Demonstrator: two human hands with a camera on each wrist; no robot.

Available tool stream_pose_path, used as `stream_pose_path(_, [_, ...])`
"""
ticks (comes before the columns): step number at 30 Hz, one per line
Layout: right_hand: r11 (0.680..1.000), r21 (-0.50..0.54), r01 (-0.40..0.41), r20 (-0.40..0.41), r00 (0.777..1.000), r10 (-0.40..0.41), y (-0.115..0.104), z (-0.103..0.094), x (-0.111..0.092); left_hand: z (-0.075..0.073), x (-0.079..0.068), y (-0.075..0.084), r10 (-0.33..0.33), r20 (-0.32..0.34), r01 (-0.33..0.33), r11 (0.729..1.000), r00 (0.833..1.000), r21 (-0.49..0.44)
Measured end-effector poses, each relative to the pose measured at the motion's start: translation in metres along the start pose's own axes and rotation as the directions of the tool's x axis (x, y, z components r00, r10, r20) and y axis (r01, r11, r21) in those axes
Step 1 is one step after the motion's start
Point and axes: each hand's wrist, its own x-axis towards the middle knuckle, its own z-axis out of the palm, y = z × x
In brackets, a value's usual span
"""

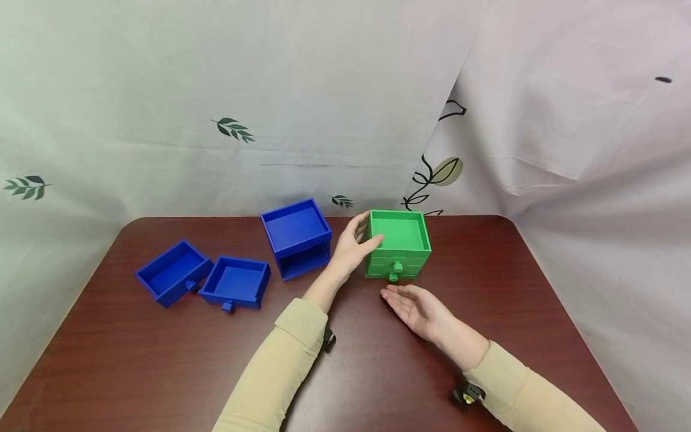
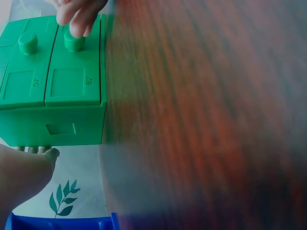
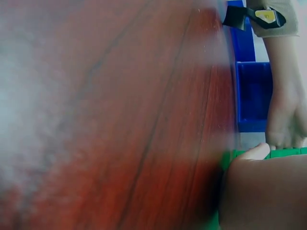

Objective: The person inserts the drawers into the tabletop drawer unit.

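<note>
A small green two-drawer cabinet (image 1: 398,231) stands near the table's back edge, both drawers closed. Its upper knob (image 1: 397,267) and lower knob (image 1: 393,277) face me. My left hand (image 1: 348,248) rests against the cabinet's left side, fingers fairly straight, with the thumb over the top rim. Just in front of the lower knob is my right hand (image 1: 418,312), palm turned inward and fingers loosely extended. In the left wrist view the right fingers (image 2: 79,19) overlap the lower knob; whether they touch it I cannot tell.
Left of the green cabinet stands a blue cabinet frame (image 1: 297,231) with an open front. Two pulled-out blue drawers, one outer (image 1: 174,273) and one inner (image 1: 236,282), lie farther left on the brown table (image 1: 345,384). White patterned cloth (image 1: 335,90) hangs behind.
</note>
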Motion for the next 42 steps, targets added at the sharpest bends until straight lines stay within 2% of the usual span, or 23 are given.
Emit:
stream_pose_path(9, [1.000,-0.012,-0.015,0.041,0.999,0.015,0.003,0.002,-0.010,-0.002,-0.003,0.004,-0.040,0.005,0.040,0.998,0.999,0.038])
stream_pose_path(18, [1.000,-0.028,-0.009,0.108,0.994,0.012,0.001,0.015,-0.022,-0.014,-0.013,0.006,-0.023,0.009,0.022,0.996,1.000,0.081])
stream_pose_path(23, [0.998,-0.056,0.008,0.128,0.992,-0.001,-0.002,0.026,-0.030,-0.017,-0.020,0.005,-0.011,0.042,0.007,0.995,0.999,0.102])
stream_pose_path(33, [0.997,-0.070,0.045,0.225,0.974,-0.028,-0.018,0.052,-0.045,-0.025,-0.042,0.008,0.043,0.124,-0.059,0.990,0.991,0.128])
stream_pose_path(42, [0.994,-0.058,0.089,0.235,0.969,-0.073,-0.041,0.065,-0.045,-0.048,-0.072,0.019,0.082,0.176,-0.101,0.990,0.981,0.101])
